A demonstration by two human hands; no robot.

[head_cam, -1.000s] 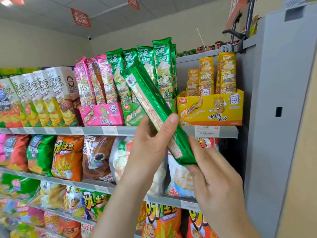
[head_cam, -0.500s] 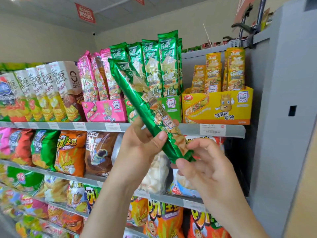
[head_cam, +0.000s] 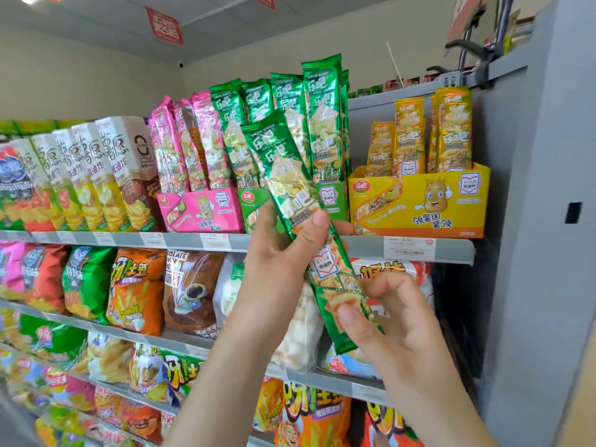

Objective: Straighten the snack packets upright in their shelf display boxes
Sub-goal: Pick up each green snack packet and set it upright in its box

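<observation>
Now label-forward, the green packet (head_cam: 281, 162) stays clasped in the left hand (head_cam: 277, 253) and right hand (head_cam: 395, 321) grips.

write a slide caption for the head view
Left hand and right hand hold a green snack packet tilted before the green display box.

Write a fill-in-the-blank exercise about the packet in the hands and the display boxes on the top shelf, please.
The left hand and the right hand hold one packet whose wrapper is ____.
The packet is tilted, its top end toward the picture's ____ side.
The rightmost display box on the shelf is ____.
Missing words: green; left; yellow.
</observation>
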